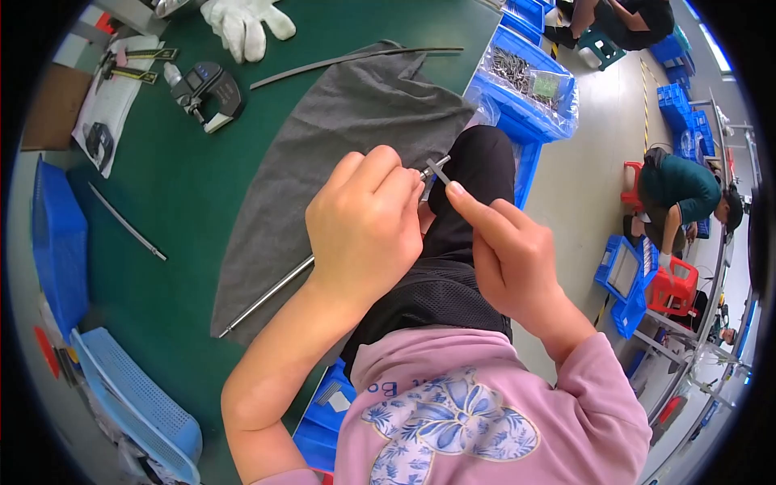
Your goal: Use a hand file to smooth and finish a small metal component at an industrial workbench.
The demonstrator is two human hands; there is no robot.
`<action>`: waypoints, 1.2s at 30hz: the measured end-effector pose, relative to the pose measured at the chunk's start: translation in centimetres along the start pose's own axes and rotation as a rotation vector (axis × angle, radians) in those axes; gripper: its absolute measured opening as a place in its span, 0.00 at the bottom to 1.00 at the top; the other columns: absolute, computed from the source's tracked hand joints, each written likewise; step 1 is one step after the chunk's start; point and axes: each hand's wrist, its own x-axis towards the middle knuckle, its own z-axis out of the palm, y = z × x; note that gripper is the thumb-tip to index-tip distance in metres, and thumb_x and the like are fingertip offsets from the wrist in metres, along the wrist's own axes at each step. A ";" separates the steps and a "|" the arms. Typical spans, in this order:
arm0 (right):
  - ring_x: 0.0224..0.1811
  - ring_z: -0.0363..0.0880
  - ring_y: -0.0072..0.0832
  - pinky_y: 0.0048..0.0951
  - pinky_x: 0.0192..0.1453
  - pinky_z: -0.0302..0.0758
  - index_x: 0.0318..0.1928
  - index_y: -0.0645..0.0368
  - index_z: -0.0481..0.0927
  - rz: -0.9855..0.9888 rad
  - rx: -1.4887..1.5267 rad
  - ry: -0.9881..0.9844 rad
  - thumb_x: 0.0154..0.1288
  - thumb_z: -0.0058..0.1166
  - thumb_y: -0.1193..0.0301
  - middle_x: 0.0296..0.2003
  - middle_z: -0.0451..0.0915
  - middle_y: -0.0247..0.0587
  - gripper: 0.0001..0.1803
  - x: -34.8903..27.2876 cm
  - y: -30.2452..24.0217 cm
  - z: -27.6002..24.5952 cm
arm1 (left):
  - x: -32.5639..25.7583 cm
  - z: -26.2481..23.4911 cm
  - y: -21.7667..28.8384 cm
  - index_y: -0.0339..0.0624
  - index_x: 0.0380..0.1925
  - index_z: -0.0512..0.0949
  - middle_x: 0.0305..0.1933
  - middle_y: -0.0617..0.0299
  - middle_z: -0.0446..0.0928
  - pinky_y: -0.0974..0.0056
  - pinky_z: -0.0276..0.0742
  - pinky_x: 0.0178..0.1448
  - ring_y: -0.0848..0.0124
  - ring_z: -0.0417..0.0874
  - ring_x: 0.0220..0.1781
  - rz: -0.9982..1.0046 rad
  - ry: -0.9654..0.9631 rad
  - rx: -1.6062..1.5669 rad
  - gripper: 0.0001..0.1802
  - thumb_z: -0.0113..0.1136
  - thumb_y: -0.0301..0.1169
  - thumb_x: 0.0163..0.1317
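Observation:
My left hand (368, 222) is closed around a slim shiny metal rod (271, 295), which slants from the lower left up past my fingers. Its far tip sticks out toward my right hand (513, 250). That hand pinches a thin flat grey metal strip (439, 172), with the index finger stretched along it. The strip crosses the rod's tip and seems to touch it. Under the rod lies a rumpled grey cloth (283, 178) on the green tabletop (178, 186). My left hand hides the middle of the rod.
A digital micrometer (212, 93), a white glove (246, 28) and a long thin strip (347, 59) lie at the far side. Blue baskets (137, 396) line the left. A blue bin (525, 85) holds small metal parts. Co-workers (679, 186) sit at the right.

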 end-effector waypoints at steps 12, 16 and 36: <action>0.17 0.62 0.28 0.26 0.23 0.63 0.57 0.62 0.78 -0.025 0.167 0.120 0.53 0.47 0.90 0.19 0.63 0.39 0.29 -0.2 0.8 0.3 | 0.2 0.0 0.1 0.40 0.23 0.79 0.26 0.64 0.72 0.62 0.71 0.28 0.65 0.74 0.27 0.004 0.022 -0.028 0.05 0.66 0.21 0.45; 0.18 0.63 0.27 0.26 0.23 0.64 0.57 0.61 0.78 0.006 0.159 0.120 0.52 0.48 0.90 0.19 0.64 0.39 0.29 -0.6 0.8 0.5 | 0.2 0.0 0.0 0.39 0.23 0.79 0.26 0.64 0.73 0.62 0.71 0.29 0.64 0.75 0.27 0.019 0.019 -0.022 0.06 0.66 0.21 0.45; 0.16 0.71 0.29 0.29 0.18 0.67 0.57 0.57 0.78 -0.046 0.136 0.170 0.48 0.56 0.81 0.21 0.68 0.35 0.30 0.9 0.4 3.3 | 0.3 0.0 -0.1 0.39 0.22 0.77 0.26 0.62 0.73 0.62 0.69 0.27 0.63 0.74 0.26 0.033 0.006 -0.025 0.07 0.67 0.20 0.45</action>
